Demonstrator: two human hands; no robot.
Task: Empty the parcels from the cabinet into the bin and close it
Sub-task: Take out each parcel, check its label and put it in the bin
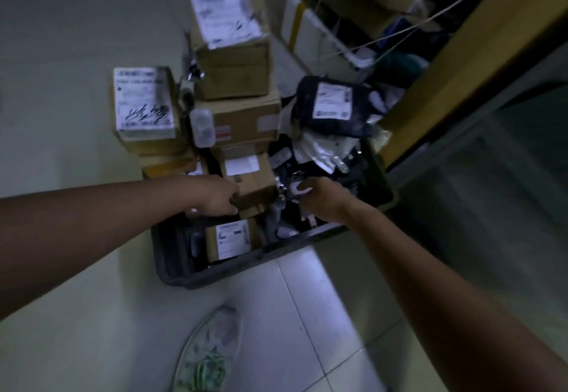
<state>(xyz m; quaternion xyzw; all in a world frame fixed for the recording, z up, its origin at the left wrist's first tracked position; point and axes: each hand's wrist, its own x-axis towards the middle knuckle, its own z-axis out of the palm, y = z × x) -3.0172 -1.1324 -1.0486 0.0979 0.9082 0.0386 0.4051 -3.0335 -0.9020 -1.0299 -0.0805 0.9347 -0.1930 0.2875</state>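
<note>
Down on the tiled floor (pixel 307 315), the dark plastic bin (pixel 215 278) is heaped with brown cardboard boxes (pixel 233 66) and black mailer bags (pixel 307 115). The left hand (pixel 215 196) curls its fingers round a labelled brown cardboard box (pixel 250 176) at the middle, while the right hand (pixel 324 202) pinches a small pale packet (pixel 293 188) just beside it.

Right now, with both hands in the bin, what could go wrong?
The top box sits high on a stack; tugging the lower box at the left hand could topple it. The black bag perches on the heap near the bin rim, and the right hand, gripping a small packet nearby, might knock it off.
</note>
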